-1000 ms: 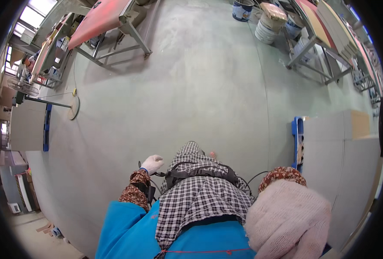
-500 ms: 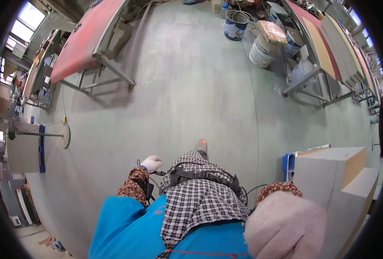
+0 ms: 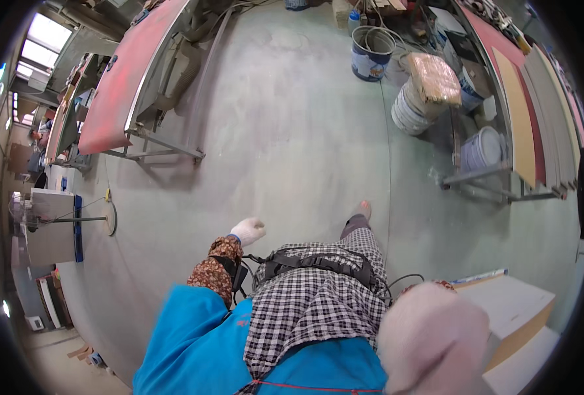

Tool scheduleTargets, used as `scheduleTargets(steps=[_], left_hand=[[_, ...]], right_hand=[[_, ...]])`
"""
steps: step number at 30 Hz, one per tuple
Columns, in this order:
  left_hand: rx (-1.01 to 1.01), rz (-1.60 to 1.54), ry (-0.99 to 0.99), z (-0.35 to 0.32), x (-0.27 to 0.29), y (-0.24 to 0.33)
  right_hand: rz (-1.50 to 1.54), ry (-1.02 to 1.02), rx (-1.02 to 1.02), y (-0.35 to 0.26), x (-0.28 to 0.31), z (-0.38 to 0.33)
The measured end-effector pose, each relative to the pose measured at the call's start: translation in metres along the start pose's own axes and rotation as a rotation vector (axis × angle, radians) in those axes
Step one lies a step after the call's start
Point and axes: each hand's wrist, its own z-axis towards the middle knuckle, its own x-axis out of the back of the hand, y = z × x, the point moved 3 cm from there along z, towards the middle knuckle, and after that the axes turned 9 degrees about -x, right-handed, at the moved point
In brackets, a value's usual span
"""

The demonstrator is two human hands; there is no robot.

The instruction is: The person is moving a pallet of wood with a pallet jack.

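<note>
My left hand (image 3: 248, 231), in a white knit glove, hangs out ahead of my body over the floor. Its fingers are curled in and nothing shows in them. Close to the camera at the lower right, my right hand (image 3: 433, 332) is raised, large and slightly blurred in a pale glove. Its fingers look folded, and whatever they may hold is hidden. Between the hands are a black-and-white checked apron (image 3: 305, 289) and a black buckled strap (image 3: 318, 262) at my waist. A thin black cable (image 3: 404, 278) loops out near the right hand.
A red-topped table (image 3: 117, 112) stands ahead left. Ahead right are a dark blue bucket (image 3: 371, 56), a white bucket (image 3: 409, 112) under a wrapped block (image 3: 433, 78), and a metal rack (image 3: 483, 176) with boards (image 3: 547, 125). Grey boxy panels (image 3: 506, 303) sit close by at right. A round-based stand (image 3: 112, 218) is at left.
The tables and buckets have come nearer, while the grey panels have slid back at right. My left hand has swung forward and right. A foot now shows farther right. The right hand stays raised.
</note>
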Motion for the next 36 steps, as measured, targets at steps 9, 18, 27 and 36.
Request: scheduleTargets(steps=[9, 18, 27, 36], left_hand=[[0.199, -0.308, 0.131, -0.03, -0.02, 0.018], [0.219, -0.226, -0.084, 0.012, -0.023, 0.017], [0.235, -0.325, 0.046, 0.095, 0.081, 0.016], [0.132, -0.148, 0.263, 0.093, 0.191, 0.129]], right_hand=[[-0.152, 0.848, -0.865, 0.052, 0.141, -0.091], [-0.215, 0.554, -1.442, 0.162, 0.203, -0.089], [-0.705, 0.539, -1.504, 0.199, 0.24, -0.081], [-0.564, 0.625, -1.61, 0.168, 0.276, -0.124]])
